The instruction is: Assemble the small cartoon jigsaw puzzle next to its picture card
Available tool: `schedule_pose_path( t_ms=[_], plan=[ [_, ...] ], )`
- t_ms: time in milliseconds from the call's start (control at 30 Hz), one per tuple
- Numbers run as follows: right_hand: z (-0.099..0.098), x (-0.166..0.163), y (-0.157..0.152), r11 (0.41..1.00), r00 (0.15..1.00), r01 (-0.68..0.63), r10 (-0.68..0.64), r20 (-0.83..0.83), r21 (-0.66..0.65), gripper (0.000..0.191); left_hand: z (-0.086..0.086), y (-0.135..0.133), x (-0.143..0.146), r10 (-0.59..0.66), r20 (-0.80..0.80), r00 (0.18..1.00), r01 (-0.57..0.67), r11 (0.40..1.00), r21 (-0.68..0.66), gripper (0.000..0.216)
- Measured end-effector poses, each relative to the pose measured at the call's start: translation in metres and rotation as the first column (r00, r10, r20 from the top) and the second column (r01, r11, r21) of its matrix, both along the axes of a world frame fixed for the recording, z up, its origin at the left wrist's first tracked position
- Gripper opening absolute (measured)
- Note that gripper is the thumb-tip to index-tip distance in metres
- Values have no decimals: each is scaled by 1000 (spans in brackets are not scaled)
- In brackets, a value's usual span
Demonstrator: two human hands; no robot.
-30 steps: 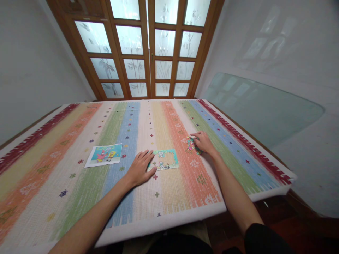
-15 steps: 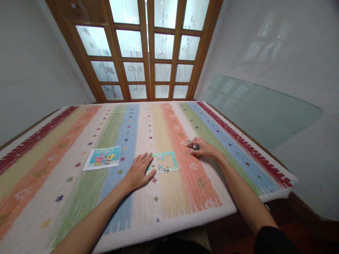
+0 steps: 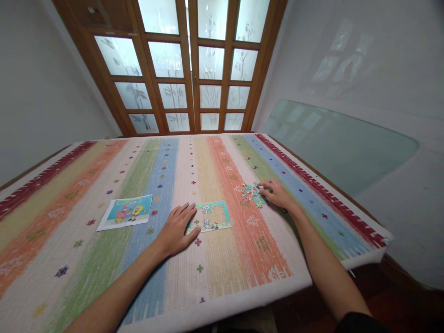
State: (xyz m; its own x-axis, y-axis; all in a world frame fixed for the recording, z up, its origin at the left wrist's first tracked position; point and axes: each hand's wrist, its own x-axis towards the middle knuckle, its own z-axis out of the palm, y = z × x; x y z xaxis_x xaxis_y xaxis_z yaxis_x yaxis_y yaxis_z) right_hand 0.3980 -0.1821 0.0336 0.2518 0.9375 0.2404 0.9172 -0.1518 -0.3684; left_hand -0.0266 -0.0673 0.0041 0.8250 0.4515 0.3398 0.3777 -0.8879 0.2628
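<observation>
A partly assembled jigsaw puzzle [image 3: 227, 213] lies on the table, its border in place and a bare tan patch in the middle. My left hand [image 3: 178, 229] rests flat over its left side, fingers stretched out. To the right is a small heap of loose puzzle pieces [image 3: 250, 195], mostly teal with bits of pink and yellow. At the heap's right edge is my right hand [image 3: 275, 193], fingers bent and close together, tips at the pieces. Whatever may be between those fingertips is too small to make out.
A cartoon picture sheet [image 3: 128, 212] lies left of my left hand. Under everything is a striped tablecloth [image 3: 187, 277]. Beyond the table's far edge stand wooden doors with frosted panes [image 3: 210, 62]. A glass panel [image 3: 333, 138] leans along the right wall.
My right hand has moved right, off the top of the heap to its edge, uncovering the loose pieces. The left hand stays on the puzzle. The view has shifted slightly.
</observation>
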Motion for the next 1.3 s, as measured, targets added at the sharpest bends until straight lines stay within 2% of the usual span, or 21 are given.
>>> schedule_pose_path(
  t_ms=[300,600,833,1067,1300],
  plan=[
    [-7,4,-1,997,997,-71,71,9,-27,36,-3,2,-1,-9,-2,1000,9,1000,0,49],
    [-14,-1,9,1000,998,6,-5,59,-20,22,-4,3,0,-3,25,1000,3,1000,-6,51],
    [-14,-1,12,1000,999,14,-13,40,-16,22,-1,2,1,-8,43,999,8,1000,-5,55],
    [-14,-4,20,999,999,37,-37,-2,-6,15,1,2,1,6,30,1000,-5,1000,-26,56],
    [-10,-7,25,999,996,54,-53,-78,6,16,3,4,1,-10,23,1000,10,1000,-13,55]
  ],
)
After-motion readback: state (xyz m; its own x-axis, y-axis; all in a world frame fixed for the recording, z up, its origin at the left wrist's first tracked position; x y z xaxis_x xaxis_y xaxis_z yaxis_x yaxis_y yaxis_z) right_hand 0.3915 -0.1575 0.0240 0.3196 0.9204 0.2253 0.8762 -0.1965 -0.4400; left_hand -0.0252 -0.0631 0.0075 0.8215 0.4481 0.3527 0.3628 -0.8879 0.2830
